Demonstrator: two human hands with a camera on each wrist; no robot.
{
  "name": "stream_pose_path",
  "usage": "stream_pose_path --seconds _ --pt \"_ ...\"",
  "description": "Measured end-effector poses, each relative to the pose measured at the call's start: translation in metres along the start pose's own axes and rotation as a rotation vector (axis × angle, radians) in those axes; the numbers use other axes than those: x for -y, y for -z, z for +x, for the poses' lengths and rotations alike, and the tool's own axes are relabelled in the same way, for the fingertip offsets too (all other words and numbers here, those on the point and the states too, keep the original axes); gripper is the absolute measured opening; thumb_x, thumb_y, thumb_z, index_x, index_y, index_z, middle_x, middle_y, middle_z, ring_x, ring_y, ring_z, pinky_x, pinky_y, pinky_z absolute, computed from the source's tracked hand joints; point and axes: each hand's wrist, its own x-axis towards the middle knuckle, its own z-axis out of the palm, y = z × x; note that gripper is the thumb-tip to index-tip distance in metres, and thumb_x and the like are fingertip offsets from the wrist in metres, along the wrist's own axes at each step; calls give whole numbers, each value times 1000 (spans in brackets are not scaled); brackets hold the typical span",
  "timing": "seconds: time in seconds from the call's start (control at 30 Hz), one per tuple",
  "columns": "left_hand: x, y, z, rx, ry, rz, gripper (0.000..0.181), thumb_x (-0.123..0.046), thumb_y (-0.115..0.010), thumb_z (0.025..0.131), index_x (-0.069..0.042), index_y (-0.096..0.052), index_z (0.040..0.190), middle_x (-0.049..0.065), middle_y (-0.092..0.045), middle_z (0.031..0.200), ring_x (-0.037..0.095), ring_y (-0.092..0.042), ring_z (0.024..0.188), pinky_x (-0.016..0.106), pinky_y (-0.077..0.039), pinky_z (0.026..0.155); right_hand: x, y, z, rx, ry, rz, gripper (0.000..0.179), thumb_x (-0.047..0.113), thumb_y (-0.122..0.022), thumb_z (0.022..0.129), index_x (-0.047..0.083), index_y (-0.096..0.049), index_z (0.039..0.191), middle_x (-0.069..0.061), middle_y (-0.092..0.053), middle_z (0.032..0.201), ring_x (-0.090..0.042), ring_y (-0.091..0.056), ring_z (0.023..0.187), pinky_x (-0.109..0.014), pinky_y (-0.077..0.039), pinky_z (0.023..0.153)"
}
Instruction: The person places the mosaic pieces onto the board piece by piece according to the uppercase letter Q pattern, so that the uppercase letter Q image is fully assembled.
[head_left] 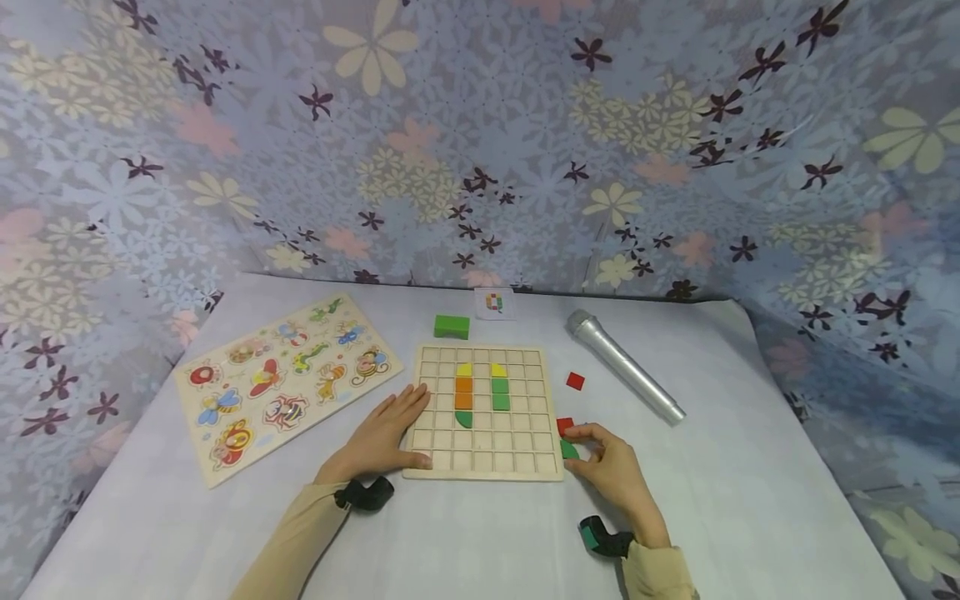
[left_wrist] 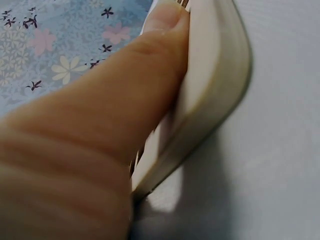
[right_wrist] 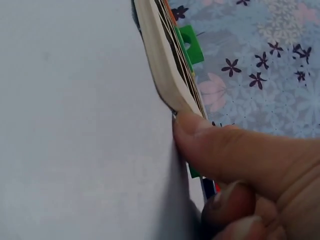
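A wooden grid board (head_left: pixel 483 468) lies on the table between both hands. My left hand (head_left: pixel 382 433) rests on its left edge with fingers spread; the left wrist view shows the thumb (left_wrist: pixel 115 95) along the rim. Beside the board's lower right edge, my right hand (head_left: pixel 615 468) pinches a green quarter-round piece (head_left: pixel 568 450) between thumb and index finger. A red square (head_left: pixel 565 426) touches that index fingertip. On the grid, two orange squares (head_left: pixel 464 393) sit between a yellow piece (head_left: pixel 465 369) and a green quarter-round (head_left: pixel 464 420). Another yellow piece (head_left: pixel 499 370) tops two green squares (head_left: pixel 500 394).
An insect picture puzzle (head_left: pixel 292 379) lies at the left. Behind the board are a green block (head_left: pixel 452 327) and a pattern card (head_left: pixel 494 305). A silver microphone (head_left: pixel 626 367) and another red square (head_left: pixel 575 381) lie to the right. Floral cloth (head_left: pixel 480 150) hangs behind the table.
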Motion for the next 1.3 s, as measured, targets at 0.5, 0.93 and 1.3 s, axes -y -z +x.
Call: stream_pose_path --seconds 0.5,0.93,1.3 --pt "1 -2 2 -19 -30 -2 102 -51 -75 76 -2 -26 152 14 -21 162 34 -17 150 52 -15 122 7 -5 38 -21 119 -77 27 0 -66 83 8 -69 109 -10 -67 97 -6 -43 59 -18 -37 52" --pt "5 0 5 -13 -23 22 103 -52 -74 77 -3 -25 153 12 -19 162 31 -15 151 51 -15 123 20 -10 56 -26 -93 293 25 17 -70 89 -2 -63 103 5 -64 76 -5 -51 59 -17 -45 53" --pt "6 -1 1 -8 -11 9 105 -54 -74 76 -3 -24 153 12 -18 163 32 -14 151 52 -14 123 58 -47 64 95 45 247 15 7 -72 86 -4 -67 94 -6 -67 74 -9 -59 58 -17 -52 55"
